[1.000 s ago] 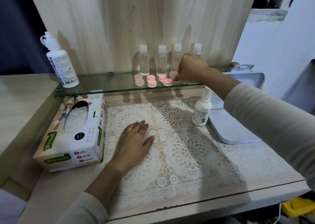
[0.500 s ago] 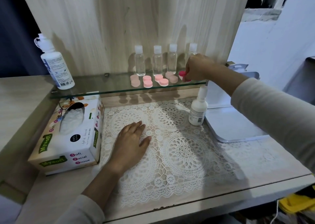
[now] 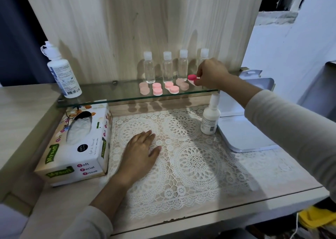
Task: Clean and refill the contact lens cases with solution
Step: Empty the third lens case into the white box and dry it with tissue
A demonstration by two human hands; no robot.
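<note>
Head cam: R hand point(image 3: 211, 75) pinches round dark-pink lens case point(image 3: 192, 77) at glass shelf point(image 3: 109, 93); L hand point(image 3: 141, 153) flat, fingers straight, on lace mat point(image 3: 196, 162).

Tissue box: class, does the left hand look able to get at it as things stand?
Probably yes: the left hand lies flat on the lace mat just beside the tissue box, with nothing between them.

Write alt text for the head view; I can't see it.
The right hand pinches a dark pink case at the right end of a glass shelf, beside four paler cases and four clear bottles. The left hand rests flat on a lace mat below, between a tissue box and a small white bottle.
</note>
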